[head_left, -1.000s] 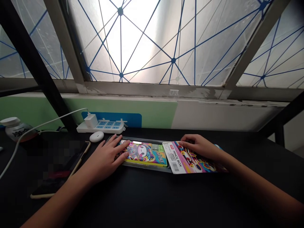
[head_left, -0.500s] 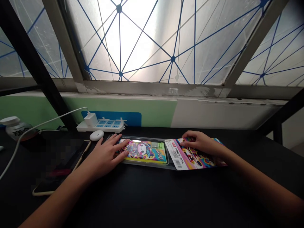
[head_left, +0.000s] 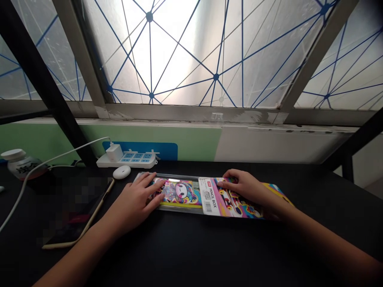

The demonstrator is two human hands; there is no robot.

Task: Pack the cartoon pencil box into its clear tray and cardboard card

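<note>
A colourful pencil box (head_left: pixel 180 192) with a cartoon character lies in a clear plastic tray (head_left: pixel 179 210) on the black desk. My left hand (head_left: pixel 143 195) rests over the tray's left end, palm down and fingers spread, covering part of the box. At the right, a bright printed card (head_left: pixel 210 196) marked "PENCIL BOX" overlaps the tray's right end. My right hand (head_left: pixel 242 186) grips the card near its upper edge, with the thumb on the printed face. The other fingertips are partly hidden. My wrist and forearm cross over the card's right part.
Behind the tray's left end sit a round white case (head_left: pixel 121 172) and a white power strip (head_left: pixel 127 160) with a plugged-in charger (head_left: pixel 114 152). A phone (head_left: pixel 70 231) lies left of my left forearm. A white cable (head_left: pixel 64 151) runs past a lidded jar (head_left: pixel 22 163).
The card has slid left over the tray with my right hand, covering more of the pencil box's right end. My left hand stays on the tray's left end.
</note>
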